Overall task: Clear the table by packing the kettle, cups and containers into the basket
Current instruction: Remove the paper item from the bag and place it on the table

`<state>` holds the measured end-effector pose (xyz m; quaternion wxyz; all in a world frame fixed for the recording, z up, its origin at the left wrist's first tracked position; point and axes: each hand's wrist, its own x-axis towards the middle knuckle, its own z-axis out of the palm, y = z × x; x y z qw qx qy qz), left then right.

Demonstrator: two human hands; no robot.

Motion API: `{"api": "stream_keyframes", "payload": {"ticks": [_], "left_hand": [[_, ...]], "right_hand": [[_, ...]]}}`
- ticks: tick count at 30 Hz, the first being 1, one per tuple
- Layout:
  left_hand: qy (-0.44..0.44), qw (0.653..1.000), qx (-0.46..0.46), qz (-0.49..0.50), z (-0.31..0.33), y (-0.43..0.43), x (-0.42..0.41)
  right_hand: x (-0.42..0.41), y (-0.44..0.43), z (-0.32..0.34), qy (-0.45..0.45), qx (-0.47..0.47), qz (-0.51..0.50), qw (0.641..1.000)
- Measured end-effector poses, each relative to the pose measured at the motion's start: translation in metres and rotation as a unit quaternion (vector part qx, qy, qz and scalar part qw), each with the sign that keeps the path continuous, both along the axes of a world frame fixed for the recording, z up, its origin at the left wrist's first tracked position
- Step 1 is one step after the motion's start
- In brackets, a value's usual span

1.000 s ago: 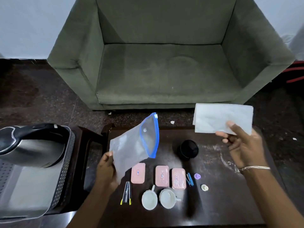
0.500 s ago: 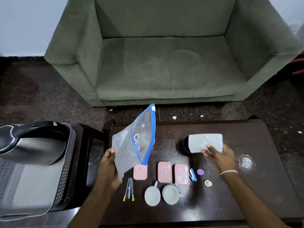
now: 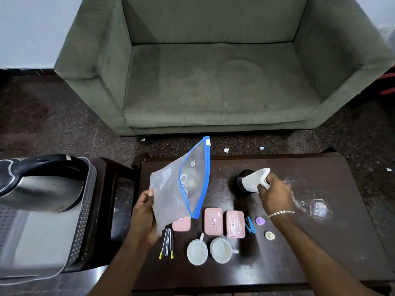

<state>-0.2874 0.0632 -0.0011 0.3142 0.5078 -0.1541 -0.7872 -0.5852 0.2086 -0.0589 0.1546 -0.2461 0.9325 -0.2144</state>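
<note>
My left hand (image 3: 145, 212) holds a clear zip bag (image 3: 181, 186) with a blue edge up above the dark table (image 3: 320, 253). My right hand (image 3: 275, 193) grips a folded white cloth (image 3: 255, 180) and presses it against a small black container (image 3: 242, 178). Three pink lidded containers (image 3: 213, 221) lie in a row, the left one partly hidden by the bag. Two white cups (image 3: 220, 251) stand in front of them. The steel kettle (image 3: 38, 184) sits in the perforated basket (image 3: 85, 210) at the left.
Tweezers-like tools (image 3: 167, 243), a blue clip (image 3: 249, 224), a purple cap (image 3: 260, 221) and a pale cap (image 3: 269, 235) lie on the table. A wet patch (image 3: 318, 207) marks the right side. A green sofa (image 3: 213, 71) stands behind the table.
My right hand came down from mid-air with the white cloth, folded it smaller, and now presses it on the black container. The zip bag stayed raised in my left hand.
</note>
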Motion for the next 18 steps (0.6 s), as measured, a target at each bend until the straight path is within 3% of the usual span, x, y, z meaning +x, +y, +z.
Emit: {"api": "stream_keyframes", "payload": {"ticks": [10,18], "left_hand": [[-0.023,1.0,-0.014,-0.016,-0.009,-0.003,-0.001],[-0.014,1.0,-0.019,-0.017,-0.01,-0.003,-0.006]], "right_hand": [[0.006,-0.028,-0.018,-0.099,0.054,-0.027,0.993],[0.01,-0.03,-0.022,-0.19,0.015,-0.061,0.98]]}}
